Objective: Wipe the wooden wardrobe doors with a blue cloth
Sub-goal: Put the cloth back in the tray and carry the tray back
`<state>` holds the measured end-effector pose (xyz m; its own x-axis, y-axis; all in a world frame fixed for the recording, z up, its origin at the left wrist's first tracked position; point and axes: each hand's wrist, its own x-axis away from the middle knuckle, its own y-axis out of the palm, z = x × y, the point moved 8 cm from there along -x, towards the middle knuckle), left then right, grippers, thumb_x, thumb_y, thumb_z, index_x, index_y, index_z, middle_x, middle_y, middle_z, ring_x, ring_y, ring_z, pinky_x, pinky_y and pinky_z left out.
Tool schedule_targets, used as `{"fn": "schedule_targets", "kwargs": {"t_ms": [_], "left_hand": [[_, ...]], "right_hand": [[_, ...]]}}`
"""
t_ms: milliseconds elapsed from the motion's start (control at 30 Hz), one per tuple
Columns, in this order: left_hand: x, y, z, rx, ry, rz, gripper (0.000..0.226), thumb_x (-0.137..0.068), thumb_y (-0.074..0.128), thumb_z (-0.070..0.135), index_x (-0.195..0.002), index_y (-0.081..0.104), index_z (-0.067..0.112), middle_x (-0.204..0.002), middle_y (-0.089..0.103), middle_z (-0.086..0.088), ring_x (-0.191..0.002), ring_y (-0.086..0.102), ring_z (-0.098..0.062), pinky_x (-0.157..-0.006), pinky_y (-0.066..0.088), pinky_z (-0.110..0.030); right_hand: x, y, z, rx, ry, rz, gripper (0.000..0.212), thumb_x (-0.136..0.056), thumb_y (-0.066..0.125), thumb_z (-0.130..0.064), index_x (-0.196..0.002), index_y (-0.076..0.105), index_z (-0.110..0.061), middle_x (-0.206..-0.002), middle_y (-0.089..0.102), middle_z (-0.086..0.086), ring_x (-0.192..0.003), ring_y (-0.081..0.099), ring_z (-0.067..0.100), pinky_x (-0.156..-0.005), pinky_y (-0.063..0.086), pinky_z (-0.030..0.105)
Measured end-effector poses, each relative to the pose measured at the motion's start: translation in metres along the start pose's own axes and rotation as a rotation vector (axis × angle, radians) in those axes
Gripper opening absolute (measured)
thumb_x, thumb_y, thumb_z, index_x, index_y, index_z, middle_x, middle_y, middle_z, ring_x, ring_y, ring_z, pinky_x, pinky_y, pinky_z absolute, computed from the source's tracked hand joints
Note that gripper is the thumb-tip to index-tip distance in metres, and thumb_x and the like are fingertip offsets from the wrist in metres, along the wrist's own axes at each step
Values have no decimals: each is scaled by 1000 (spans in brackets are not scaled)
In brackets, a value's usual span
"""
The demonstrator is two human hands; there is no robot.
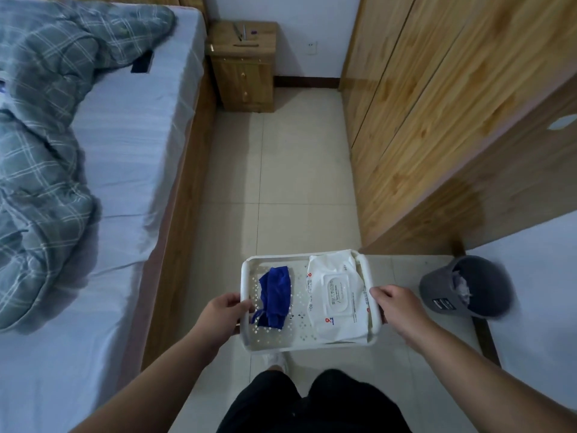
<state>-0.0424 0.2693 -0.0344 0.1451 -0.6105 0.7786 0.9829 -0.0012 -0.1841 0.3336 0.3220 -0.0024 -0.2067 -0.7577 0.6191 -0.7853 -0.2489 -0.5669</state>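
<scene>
Left arm: bare, extended forward and inward from lower left.
Left hand (pixel 227 310): closed on the left rim of the basket (pixel 307 344), thumb uppermost.
Right arm: bare, extended forward from lower right.
Right hand (pixel 394 306): closed on the right rim, knuckles up.
Legs: dark-clad, seen below.

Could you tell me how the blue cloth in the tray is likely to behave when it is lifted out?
The blue cloth lies crumpled and folded in the white tray, so it is probably limp and will drape and unfold when lifted. It looks thin, so likely light. One corner trails over the tray's perforated floor and might snag slightly.
</scene>
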Motion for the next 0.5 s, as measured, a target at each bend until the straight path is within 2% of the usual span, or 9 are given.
{"fn": "schedule_targets", "kwargs": {"t_ms": [100,333,500], "left_hand": [[-29,-12,48,0,14,-12,10,-99,67,21,-102,75,15,-92,81,-4,-79,80,-17,-59,60,-23],[-100,-19,149,9,40,-36,11,-99,67,19,-102,75,13,-93,81,-5,-85,80,-23,-69,64,-31],[-162,-14,217,14,12,-16,12,-98,68,19,-102,75,9,-96,81,-11,-87,80,-27,-70,64,-32]], "right_hand": [[-30,-8,-39,-7,2,0,37,-99,56,-32,-88,70,1,-85,75,20,-83,71,39,-80,58,52],[-117,-36,-112,-15,0,14,28,-98,58,-31,-81,74,-15,-75,77,2,-77,73,26,-77,59,44],[-206,-53,-157,-34,-10,-49,28,-98,59,-30,-79,73,-15,-73,76,3,-72,74,26,-76,59,46]]}}
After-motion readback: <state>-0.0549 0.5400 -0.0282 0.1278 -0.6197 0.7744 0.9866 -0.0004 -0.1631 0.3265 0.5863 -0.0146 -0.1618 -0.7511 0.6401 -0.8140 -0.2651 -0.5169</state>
